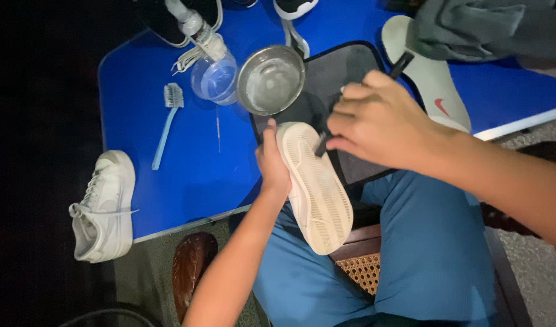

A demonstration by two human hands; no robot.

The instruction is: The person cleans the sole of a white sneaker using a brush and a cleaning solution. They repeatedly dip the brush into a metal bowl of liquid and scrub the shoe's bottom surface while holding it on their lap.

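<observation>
Head view, looking down at your lap: you hold one white shoe [315, 194] sole-up over your blue-trousered knees, its pale ribbed sole facing you; your left hand [272, 163] grips its edge from the left, fingers wrapped and clamped on the shoe, forearm rising from below; your right hand [378, 118] comes in from the right, fingers closed around one dark-handled brush [324, 144] whose bristle end touches the sole near the toe. On the blue desk [187, 175] sit one round metal bowl [270, 80], shiny and shallow; one clear plastic cup [215, 77] just beside it; one light-blue toothbrush [167, 121] lying flat; one dark mesh mat [344, 69] with rounded corners; one white insole [432, 82] and a grey cloth [471, 27] at the far edge. A second white sneaker [103, 206] rests at the desk's left edge, laces up.
</observation>
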